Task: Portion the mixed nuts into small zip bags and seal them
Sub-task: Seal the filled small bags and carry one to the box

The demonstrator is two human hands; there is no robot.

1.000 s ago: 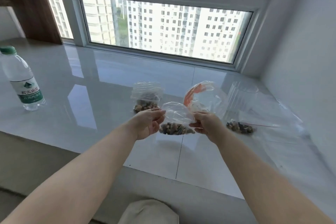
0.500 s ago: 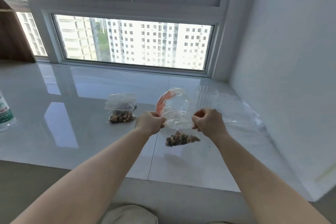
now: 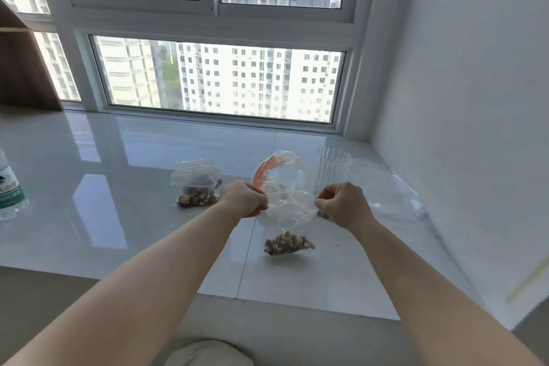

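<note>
A small clear zip bag hangs in the air above the white sill, with mixed nuts gathered at its bottom. My left hand pinches the left end of its top edge and my right hand pinches the right end. The top strip runs stretched between them. Behind it lies a larger clear bag with an orange strip. A second small bag with nuts rests on the sill to the left.
A ribbed clear glass stands behind my right hand. Loose clear plastic lies by the white wall on the right. A water bottle stands at the far left. The window runs along the back of the glossy sill.
The small bag has been lifted higher, so its nuts hang lower below my hands. My hands have moved apart along its top edge. The camera has tilted up and to the right.
</note>
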